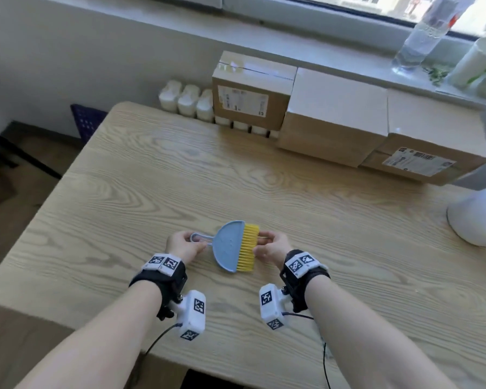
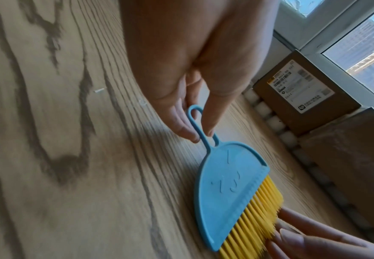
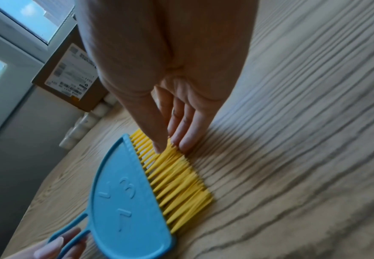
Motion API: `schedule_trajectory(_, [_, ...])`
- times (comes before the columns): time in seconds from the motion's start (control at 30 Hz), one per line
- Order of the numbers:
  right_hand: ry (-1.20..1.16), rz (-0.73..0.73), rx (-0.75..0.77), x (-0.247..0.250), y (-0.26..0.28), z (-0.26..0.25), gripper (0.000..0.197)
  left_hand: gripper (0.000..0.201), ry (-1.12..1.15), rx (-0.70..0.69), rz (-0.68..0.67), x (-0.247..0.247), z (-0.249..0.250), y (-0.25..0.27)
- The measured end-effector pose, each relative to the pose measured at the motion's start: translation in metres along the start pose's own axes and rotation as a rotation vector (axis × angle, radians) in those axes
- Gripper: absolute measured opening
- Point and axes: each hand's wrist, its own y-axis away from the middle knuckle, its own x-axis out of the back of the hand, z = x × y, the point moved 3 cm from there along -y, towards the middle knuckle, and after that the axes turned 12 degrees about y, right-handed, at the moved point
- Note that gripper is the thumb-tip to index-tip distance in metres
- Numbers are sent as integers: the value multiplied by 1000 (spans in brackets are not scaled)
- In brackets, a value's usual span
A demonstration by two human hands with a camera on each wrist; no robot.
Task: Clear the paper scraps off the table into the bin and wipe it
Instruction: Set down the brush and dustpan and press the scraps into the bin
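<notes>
Near the table's (image 1: 141,175) front edge I have the small blue dustpan (image 1: 227,247) lying flat, a yellow brush (image 1: 249,247) nested against its mouth. My left hand (image 1: 184,245) pinches the looped handle to anchor the pan; my right hand (image 1: 271,247) nips the bristles, probably to pull the brush free. I see no bin, and only a tiny pale scrap (image 2: 98,91) shows in the left wrist view.

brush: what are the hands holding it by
The left hand pinches the loop handle of the blue brush. The right hand pinches the yellow bristles near their far end. The brush lies on the table.
</notes>
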Motion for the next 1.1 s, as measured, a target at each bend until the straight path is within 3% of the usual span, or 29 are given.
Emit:
schedule_trajectory(0.07, [3,15,1,-3,-1,-3,47,16,-41,-4,33,4,1,-1])
schedule_trajectory(0.23, [43,34,38,-4,-4,-4,51,23,-175,-27,15,0,0,-3])
schedule_trajectory(0.33, [127,70,65,3,0,-3,53,52,-349,-28,22,-9,4,4])
schedule_trajectory(0.5, [481,247,105,38,17,7,41,45,-770,-216,-167,-48,27,34])
schedule_trajectory(0.6, [799,317,155,74,38,14,40,38,-1006,-369,-305,-90,43,52])
schedule_trajectory(0.73, [993,398,184,142,74,29,39,33,-1140,-543,-406,-166,76,81])
schedule_trajectory(1.1, [1045,715,119,372,161,70,30,28,-1242,-919,-542,-402,168,185])
